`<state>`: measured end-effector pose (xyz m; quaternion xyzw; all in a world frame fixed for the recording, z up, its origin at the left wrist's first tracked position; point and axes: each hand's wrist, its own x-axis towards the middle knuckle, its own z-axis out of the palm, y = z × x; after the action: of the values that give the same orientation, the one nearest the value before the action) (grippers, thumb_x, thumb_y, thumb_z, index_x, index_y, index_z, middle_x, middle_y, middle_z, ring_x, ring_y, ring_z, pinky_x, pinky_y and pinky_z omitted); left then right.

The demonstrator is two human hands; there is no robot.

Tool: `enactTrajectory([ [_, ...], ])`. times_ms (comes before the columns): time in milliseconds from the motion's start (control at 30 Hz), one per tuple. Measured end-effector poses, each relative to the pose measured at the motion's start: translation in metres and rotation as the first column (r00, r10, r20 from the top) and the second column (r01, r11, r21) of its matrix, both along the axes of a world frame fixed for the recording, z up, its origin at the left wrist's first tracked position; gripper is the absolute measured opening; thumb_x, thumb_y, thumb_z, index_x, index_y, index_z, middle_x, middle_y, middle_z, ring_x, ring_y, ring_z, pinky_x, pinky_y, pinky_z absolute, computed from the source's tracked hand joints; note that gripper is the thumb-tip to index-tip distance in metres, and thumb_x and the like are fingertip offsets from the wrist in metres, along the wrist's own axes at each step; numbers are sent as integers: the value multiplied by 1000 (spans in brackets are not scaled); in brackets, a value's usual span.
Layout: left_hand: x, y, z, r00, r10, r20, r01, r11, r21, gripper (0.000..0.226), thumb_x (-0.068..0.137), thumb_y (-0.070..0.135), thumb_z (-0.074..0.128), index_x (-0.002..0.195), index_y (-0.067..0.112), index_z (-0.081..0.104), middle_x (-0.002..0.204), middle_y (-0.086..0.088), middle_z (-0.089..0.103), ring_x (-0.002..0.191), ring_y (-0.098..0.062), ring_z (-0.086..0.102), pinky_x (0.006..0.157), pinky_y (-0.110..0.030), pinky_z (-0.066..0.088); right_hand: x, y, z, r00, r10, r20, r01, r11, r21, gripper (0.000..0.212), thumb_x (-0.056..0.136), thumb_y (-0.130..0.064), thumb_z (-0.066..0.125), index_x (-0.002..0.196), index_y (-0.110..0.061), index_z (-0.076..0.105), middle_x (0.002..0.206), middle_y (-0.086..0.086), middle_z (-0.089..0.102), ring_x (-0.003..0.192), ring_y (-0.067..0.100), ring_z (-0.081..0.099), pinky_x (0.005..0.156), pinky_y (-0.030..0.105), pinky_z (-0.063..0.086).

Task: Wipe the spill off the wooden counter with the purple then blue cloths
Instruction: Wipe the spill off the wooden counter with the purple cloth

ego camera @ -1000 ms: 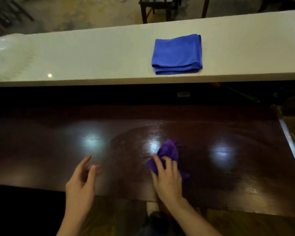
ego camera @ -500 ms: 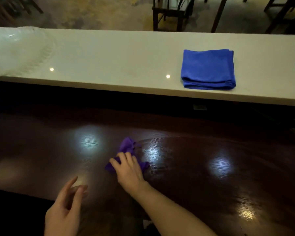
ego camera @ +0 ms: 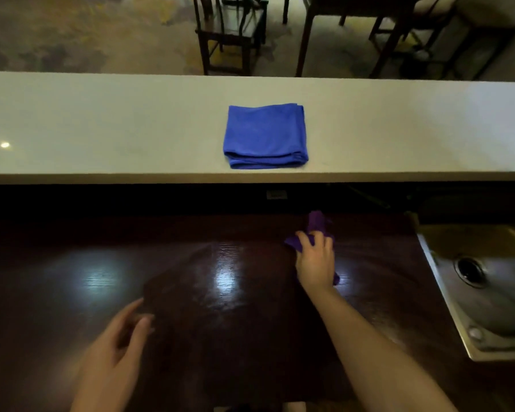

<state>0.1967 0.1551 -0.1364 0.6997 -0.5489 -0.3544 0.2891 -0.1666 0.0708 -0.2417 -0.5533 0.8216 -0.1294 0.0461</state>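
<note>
On wooden counter (ego camera: 72, 292): right hand (ego camera: 314, 263) grips bunched purple cloth (ego camera: 315, 224); left hand (ego camera: 113, 352) open.

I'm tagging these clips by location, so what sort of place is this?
Probably a bar or restaurant service counter: a dark wooden counter with a steel sink set in at the right, a raised pale ledge in front, and dining chairs on the floor beyond it.
</note>
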Motion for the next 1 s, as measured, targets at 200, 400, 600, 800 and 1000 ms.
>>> enactTrajectory([
  [200,-68,-7,9,987,-158,-42,154,986,-70,29,86,47,57,114,55,59,98,21,74,85,-2,73,78,-25,54,-106,92,1,962,-273,-7,273,962,0,50,75,-11,74,124,-16,64,119,19,56,99,43,50,79,51,50],
  [400,-128,-9,18,960,-277,-42,271,956,-116,31,93,37,60,125,37,61,102,17,72,93,-3,69,80,-24,54,-151,172,-1,932,-362,-31,361,932,-39,46,81,-10,72,126,-12,62,121,22,55,101,45,47,84,54,48],
  [600,-135,-9,25,959,-273,-69,258,950,-173,32,93,33,59,126,33,62,105,14,72,96,-4,69,82,-24,54,-119,172,3,929,-358,94,363,931,-40,45,89,-19,67,132,-17,56,127,14,53,107,41,44,82,53,50],
  [800,-90,-6,19,987,-151,-47,141,974,-178,28,96,32,58,123,40,58,104,16,71,94,-5,69,79,-31,55,-37,167,-1,984,-147,102,151,988,-29,52,84,-21,71,133,-20,54,124,9,53,108,33,46,73,46,55],
  [1000,-34,-1,20,996,38,-82,-53,980,-194,30,88,48,51,117,47,59,103,23,69,91,-5,71,83,-31,55,88,153,-2,979,143,145,-144,990,0,57,75,-26,78,129,-24,60,120,5,57,105,31,51,76,44,57],
])
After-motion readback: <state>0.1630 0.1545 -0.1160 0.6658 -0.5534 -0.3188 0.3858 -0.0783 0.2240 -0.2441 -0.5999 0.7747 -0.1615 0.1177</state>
